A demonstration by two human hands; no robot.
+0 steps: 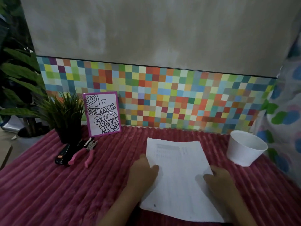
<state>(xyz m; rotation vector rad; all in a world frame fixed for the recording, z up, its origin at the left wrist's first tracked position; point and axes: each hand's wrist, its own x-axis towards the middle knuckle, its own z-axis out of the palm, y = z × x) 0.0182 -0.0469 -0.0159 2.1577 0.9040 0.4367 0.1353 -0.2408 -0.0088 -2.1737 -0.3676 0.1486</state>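
A white sheet of paper (pixel 177 173) with faint printed lines lies on the ribbed pink cloth (pixel 65 190) in front of me. My left hand (pixel 143 173) holds its left edge, thumb on top of the sheet and the fingers hidden under it. My right hand (pixel 219 178) holds the right edge in the same manner, thumb lying on the paper. The view is dim and slightly blurred.
A white paper cup (pixel 246 147) stands right of the sheet. At the left lie a pink-handled hole punch (pixel 88 150) and a black stapler (pixel 62 154). Behind them stand a small potted plant (pixel 65 115) and a purple-framed drawing (pixel 102 114) against the coloured tile wall.
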